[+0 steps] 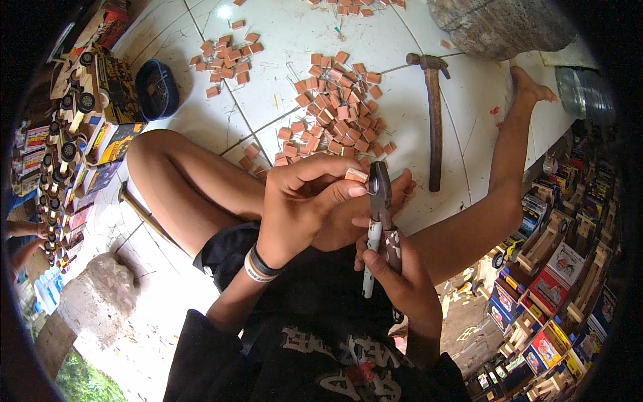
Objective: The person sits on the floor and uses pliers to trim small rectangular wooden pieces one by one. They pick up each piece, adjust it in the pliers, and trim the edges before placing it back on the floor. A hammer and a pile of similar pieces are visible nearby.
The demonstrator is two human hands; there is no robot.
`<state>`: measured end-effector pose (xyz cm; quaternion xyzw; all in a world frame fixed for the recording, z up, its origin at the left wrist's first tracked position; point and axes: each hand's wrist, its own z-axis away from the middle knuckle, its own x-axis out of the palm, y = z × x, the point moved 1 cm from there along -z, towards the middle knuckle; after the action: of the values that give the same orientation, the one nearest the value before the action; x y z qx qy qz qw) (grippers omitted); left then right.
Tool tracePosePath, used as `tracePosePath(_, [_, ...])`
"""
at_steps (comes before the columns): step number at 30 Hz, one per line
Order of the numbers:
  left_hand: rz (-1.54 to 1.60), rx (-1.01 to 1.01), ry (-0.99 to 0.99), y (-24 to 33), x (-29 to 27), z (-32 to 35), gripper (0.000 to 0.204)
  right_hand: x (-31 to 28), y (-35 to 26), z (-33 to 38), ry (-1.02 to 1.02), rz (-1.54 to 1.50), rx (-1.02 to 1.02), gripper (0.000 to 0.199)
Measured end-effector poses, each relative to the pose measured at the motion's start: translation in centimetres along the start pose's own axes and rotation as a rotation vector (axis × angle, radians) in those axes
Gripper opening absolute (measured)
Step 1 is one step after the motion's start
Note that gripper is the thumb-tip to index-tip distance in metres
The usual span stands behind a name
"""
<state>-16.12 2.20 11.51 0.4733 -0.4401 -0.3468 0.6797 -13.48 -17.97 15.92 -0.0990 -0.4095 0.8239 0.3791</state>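
A white tiled floor [281, 100] serves as the work surface, with the person seated on it, one knee drawn up and the other leg stretched out. At the centre, the left hand [298, 208] pinches a small pale rectangular wooden block [355, 175] between thumb and fingertips, holding it just beside the head of the dark metal pliers with worn white handles [380, 214]. The right hand [395, 275] is wrapped around those handles; whether the pliers' jaws are pressed together cannot be told. Just beyond the hands lies a large heap of small reddish-brown wooden blocks [338, 110], with a smaller cluster of the same blocks [228, 57] further left, so judging by that, plenty of pieces remain (which are already worked is unclear). A wooden-handled hammer [434, 120] lies to the right, a dark blue bowl [157, 90] to the left, and rows of little wooden toy trucks [556, 268] line both sides.
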Motion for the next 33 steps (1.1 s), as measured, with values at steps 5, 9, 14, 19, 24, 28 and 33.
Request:
tracePosePath(5, [0.007, 0.006, -0.032, 0.0, 0.0, 0.0, 0.019, 0.4, 0.9, -0.4, 0.046, -0.030, -0.074, 0.032])
tracePosePath(9, [0.022, 0.028, -0.039, -0.2, 0.0, 0.0, 0.021, 0.8, 1.7, -0.5, 0.086, -0.096, -0.026, 0.024])
tracePosePath(14, [-0.033, 0.081, -0.088, -0.3, 0.0, -0.4, 0.020, 1.1, 2.9, -1.0, 0.157, 0.007, -0.019, 0.025])
tracePosePath(19, [-0.086, 0.079, -0.106, -0.2, -0.5, -0.5, 0.018, 0.3, 4.2, -1.7, 0.366, 0.193, 0.131, 0.036])
tracePosePath(24, [-0.042, 0.082, 0.231, -1.6, -3.0, -1.5, 0.026, -0.8, 5.2, -2.9, 0.493, 0.179, -0.114, 0.044])
tracePosePath(28, [0.061, -0.035, 0.621, -4.2, -6.6, -2.5, 0.044, -1.4, 4.9, -2.2, 0.436, 0.077, -0.111, 0.047])
tracePosePath(33, [-0.668, 0.114, 0.397, -7.0, -8.3, -3.7, 0.026, -1.3, 3.8, -2.2, 0.410, 0.116, -0.113, 0.044])
